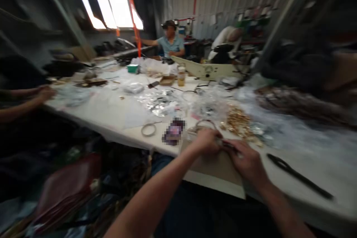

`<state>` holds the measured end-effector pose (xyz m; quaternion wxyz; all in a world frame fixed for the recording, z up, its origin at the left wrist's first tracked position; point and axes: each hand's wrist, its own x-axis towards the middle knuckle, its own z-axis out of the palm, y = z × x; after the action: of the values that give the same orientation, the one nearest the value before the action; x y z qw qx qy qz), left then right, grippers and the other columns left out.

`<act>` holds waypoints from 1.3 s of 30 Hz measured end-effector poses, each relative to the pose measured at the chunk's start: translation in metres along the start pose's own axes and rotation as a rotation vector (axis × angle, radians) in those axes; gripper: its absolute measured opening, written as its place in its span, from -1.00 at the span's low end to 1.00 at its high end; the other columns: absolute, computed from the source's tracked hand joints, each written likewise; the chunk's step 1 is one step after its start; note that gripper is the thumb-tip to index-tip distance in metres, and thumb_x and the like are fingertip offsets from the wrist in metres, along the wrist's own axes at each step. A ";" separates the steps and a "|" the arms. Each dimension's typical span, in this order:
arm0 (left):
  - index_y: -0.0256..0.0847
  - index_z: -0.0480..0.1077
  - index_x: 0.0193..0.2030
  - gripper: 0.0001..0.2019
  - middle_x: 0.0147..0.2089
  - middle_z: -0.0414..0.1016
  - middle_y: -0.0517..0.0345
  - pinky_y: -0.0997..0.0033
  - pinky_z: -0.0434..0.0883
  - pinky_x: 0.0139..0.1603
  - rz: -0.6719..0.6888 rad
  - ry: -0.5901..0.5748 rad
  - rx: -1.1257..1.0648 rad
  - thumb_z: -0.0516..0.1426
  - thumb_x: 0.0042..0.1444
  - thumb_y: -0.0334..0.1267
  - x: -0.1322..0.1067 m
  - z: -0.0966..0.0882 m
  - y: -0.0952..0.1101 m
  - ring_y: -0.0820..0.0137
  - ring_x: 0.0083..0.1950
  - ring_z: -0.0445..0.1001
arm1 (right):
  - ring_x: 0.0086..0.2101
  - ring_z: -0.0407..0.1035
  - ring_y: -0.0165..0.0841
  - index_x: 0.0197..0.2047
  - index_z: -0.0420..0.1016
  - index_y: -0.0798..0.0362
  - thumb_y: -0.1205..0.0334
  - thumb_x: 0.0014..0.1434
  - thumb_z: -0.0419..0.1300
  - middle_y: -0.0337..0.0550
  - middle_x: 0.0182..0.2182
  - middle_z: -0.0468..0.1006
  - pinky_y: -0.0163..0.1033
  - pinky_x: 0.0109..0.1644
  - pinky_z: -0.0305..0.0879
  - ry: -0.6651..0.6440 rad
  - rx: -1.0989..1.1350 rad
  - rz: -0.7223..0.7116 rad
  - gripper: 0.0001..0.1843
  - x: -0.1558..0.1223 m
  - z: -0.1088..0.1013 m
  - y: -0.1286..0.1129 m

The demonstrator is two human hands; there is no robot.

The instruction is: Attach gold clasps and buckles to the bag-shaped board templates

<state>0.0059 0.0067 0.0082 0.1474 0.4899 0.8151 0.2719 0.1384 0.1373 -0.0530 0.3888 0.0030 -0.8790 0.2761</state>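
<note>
My left hand [208,142] is closed over a cardboard-coloured board [217,171] at the table's front edge. My right hand [247,160] meets it from the right, fingers pinched on a thin dark strap [231,145] that runs towards the left hand. Blur and the fingers hide what the left hand grips. Just behind the hands, a thin loop [206,122] curves up. A phone with a blurred screen [174,131] lies left of the hands, and a pale ring like a tape roll [148,129] lies beyond it. Small gold metal pieces [238,121] are heaped behind my right hand.
A long black tool [299,176] lies to the right on the white table [119,109]. Plastic bags [161,101] with silvery pieces, a jar [181,76] and a green box [133,68] stand farther back. Co-workers sit at the left, back and right.
</note>
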 end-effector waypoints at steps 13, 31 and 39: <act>-0.15 0.65 0.17 -0.55 0.19 0.64 -0.09 0.03 0.48 0.40 0.086 0.048 -0.065 0.47 0.17 -0.08 0.008 0.013 -0.024 -0.02 0.29 0.57 | 0.16 0.48 -0.01 0.20 0.70 -0.05 0.30 0.57 0.20 0.03 0.14 0.56 0.08 0.31 0.48 -0.199 0.031 0.087 -0.72 -0.002 -0.033 -0.009; -0.19 0.70 0.11 -0.66 0.11 0.71 -0.02 0.24 0.53 0.28 -0.052 0.014 -0.139 0.36 0.18 -0.33 0.011 0.007 -0.012 0.09 0.19 0.64 | 0.18 0.49 0.00 0.17 0.71 -0.03 0.06 0.66 0.22 0.05 0.16 0.60 0.09 0.31 0.52 -0.107 0.042 0.090 -0.73 -0.011 -0.027 -0.011; -0.11 0.73 0.03 -0.65 0.10 0.73 0.00 0.19 0.52 0.23 -0.186 0.017 -0.123 0.40 0.08 -0.36 0.014 0.006 0.000 0.05 0.15 0.64 | -0.16 0.52 -0.09 0.11 0.69 0.04 -0.18 0.61 0.22 0.06 0.02 0.62 -0.02 -0.08 0.53 0.186 -0.274 0.333 -0.55 -0.039 -0.100 0.026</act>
<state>0.0024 0.0210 0.0037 0.1948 0.3998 0.8401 0.3106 0.2285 0.1996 -0.0378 0.4141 -0.2202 -0.8570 0.2138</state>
